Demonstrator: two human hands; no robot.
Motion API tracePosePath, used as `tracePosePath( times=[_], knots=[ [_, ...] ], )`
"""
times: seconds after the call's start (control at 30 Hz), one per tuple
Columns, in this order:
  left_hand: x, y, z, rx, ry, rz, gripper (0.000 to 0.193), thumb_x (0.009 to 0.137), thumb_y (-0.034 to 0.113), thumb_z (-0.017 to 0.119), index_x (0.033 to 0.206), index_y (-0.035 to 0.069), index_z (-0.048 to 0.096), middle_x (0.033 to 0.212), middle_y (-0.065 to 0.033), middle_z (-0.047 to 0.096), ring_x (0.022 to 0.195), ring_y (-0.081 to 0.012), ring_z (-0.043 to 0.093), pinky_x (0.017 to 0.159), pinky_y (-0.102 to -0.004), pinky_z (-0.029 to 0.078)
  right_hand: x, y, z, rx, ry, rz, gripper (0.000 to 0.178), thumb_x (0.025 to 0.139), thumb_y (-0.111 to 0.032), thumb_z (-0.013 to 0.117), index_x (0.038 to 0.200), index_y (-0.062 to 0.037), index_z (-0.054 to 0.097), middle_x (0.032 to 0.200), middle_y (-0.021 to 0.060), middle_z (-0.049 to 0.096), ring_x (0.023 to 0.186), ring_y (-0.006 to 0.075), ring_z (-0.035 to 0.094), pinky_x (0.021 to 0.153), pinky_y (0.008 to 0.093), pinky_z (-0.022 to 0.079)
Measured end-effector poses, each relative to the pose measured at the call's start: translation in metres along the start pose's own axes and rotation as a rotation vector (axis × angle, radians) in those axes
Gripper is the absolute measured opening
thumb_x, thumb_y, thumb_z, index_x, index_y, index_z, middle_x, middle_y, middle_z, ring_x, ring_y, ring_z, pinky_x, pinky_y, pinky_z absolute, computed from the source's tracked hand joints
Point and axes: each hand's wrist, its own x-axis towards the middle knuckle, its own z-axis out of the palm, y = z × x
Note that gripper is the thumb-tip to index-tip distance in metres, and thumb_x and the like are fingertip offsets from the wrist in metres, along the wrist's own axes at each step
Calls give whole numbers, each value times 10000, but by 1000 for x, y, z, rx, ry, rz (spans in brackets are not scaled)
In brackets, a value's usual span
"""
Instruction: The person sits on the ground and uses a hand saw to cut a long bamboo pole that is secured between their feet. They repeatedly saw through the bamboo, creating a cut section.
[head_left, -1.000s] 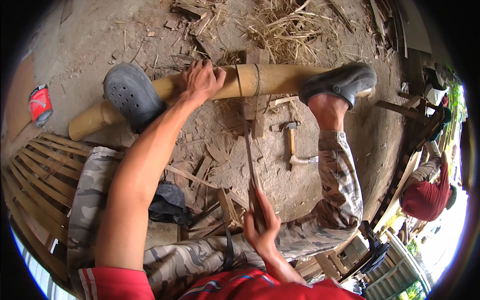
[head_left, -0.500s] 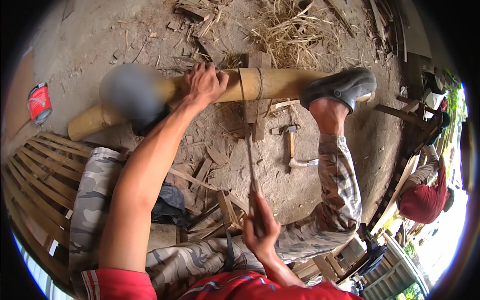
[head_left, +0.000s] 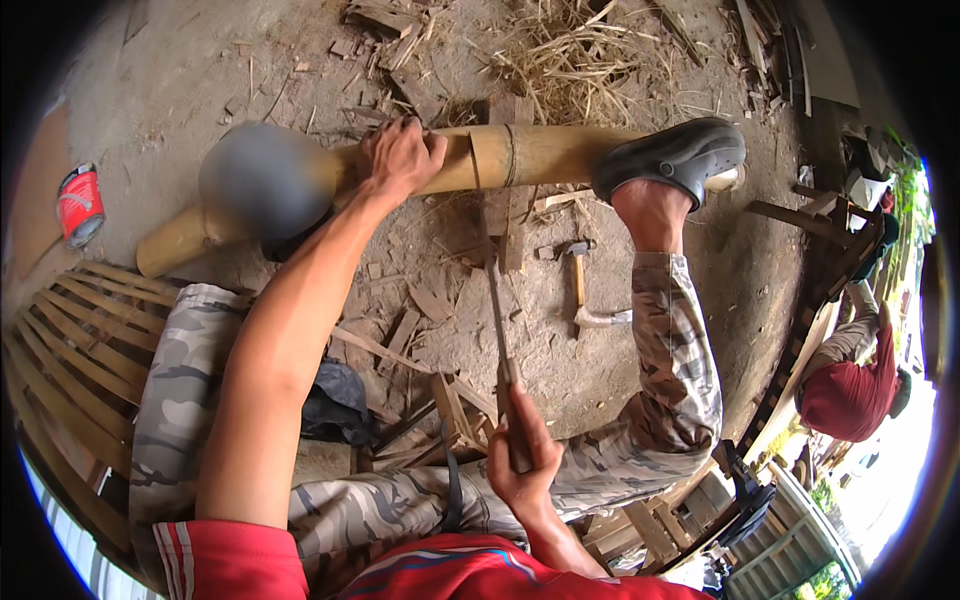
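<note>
A thick bamboo pole (head_left: 560, 152) lies across the view, on or against a wooden block on the dirt floor. My left hand (head_left: 398, 160) is closed over the top of it, left of the cut. In my right hand (head_left: 525, 450) is the handle of a handsaw (head_left: 497, 300). Its narrow blade runs away from me and meets the pole just right of my left hand, beside a node. My foot in a dark grey clog (head_left: 675, 165) presses on the pole's right part. A blurred grey patch covers the pole's left portion.
On the floor right of the saw lie a hammer (head_left: 577, 270) and a bladed tool (head_left: 600, 318). Wood scraps and straw (head_left: 580, 65) are scattered about. A red can (head_left: 80, 205) stands far left, near a slatted bamboo piece (head_left: 90, 330). Another person (head_left: 850, 395) bends at the right.
The saw and my right hand have moved slightly away from me, toward the pole. My left hand keeps its hold. The whole view has shifted a little.
</note>
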Motion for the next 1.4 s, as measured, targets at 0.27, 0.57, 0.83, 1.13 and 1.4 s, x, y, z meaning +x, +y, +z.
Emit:
tracePosePath(
  times=[0.27, 0.57, 0.83, 1.13, 1.4],
  knots=[
    [23, 15, -19, -27, -112, -73, 497, 960, 490, 463, 1100, 55, 660, 1138, -242, 672, 1123, -431, 603, 976, -545, 441, 177, 23, 57, 78, 138, -154, 589, 839, 8, 580, 1422, -42, 510, 1256, 259, 633, 1161, 361, 626, 955, 386, 531],
    [9, 7, -14, -24, -44, -67, 528, 930, 514, 499, 1088, 31, 641, 1155, -252, 669, 1151, -416, 601, 1014, -625, 377, 47, 6, 25, 49, 45, -121, 618, 836, 68, 566, 1443, 4, 470, 1407, 246, 534, 1283, 289, 542, 1055, 364, 474],
    [-13, -13, -10, 107, 18, 414, 951, 718, 550, 789, 1411, -2, 443, 1381, -246, 523, 1289, -418, 506, 1122, -594, 310, 148, 35, 54, 1, 189, -235, 678, 836, 25, 602, 1488, -82, 448, 1013, 187, 727, 712, 157, 642, 714, 302, 530],
    [-17, 12, -32, 217, -218, 176, 1223, 602, 554, 883, 1514, 18, 269, 1505, -304, 359, 1392, -489, 361, 1174, -640, 189, 141, 43, 59, 143, 129, -105, 710, 947, -210, 712, 1538, -43, 357, 1225, 152, 665, 1015, 199, 655, 888, 328, 526],
    [-13, 1, -26, 171, -255, 219, 1207, 650, 530, 872, 1534, 19, 227, 1535, -335, 315, 1421, -486, 336, 1193, -647, 166, 157, 1, 53, 93, 110, -89, 627, 908, -95, 678, 1485, -25, 442, 1361, 189, 617, 1220, 229, 615, 1030, 330, 469]
  ],
)
